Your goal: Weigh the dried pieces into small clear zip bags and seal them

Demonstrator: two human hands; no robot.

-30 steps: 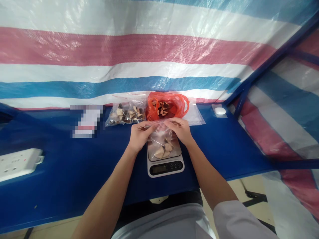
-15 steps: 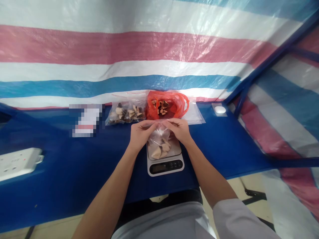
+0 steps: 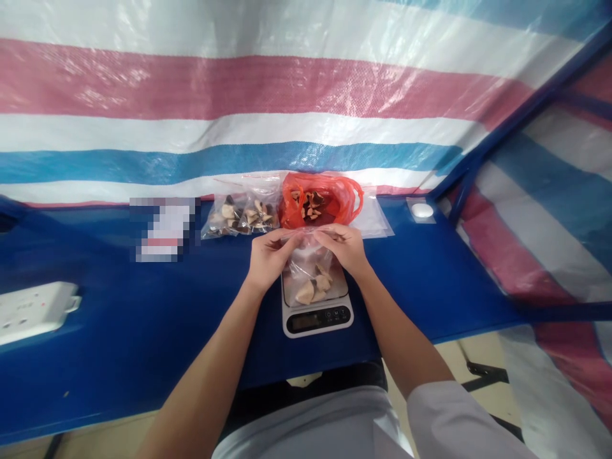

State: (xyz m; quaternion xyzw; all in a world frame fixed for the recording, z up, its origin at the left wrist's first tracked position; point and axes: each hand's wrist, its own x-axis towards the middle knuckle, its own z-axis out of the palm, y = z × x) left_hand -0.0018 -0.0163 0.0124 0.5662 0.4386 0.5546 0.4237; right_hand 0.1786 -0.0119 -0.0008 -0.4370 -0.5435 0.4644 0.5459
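My left hand (image 3: 271, 256) and my right hand (image 3: 345, 250) pinch the top edge of a clear zip bag (image 3: 306, 262) between thumbs and fingers, thumbs close together. Pale, dried chunks (image 3: 313, 290) sit in the bottom of the bag. The bag is over the metal plate of a white kitchen scale (image 3: 340, 285); I cannot tell whether it rests there. The scale's black panel faces me, and its display looks dark. Just beyond my hands stands an open red plastic bag (image 3: 331, 191) with more brown and pale dried pieces inside.
Filled clear bags (image 3: 245, 215) lie left of the red bag, flat clear bags (image 3: 375, 220) to its right. A small white oval object (image 3: 422, 211) sits at the back right. A white power strip (image 3: 38, 311) lies at the left on the blue table (image 3: 157, 331). Striped sheeting hangs behind.
The chunks in the bag have shifted slightly to the right and the bag's lower part has swung a little. Both hands keep their hold on the top edge.
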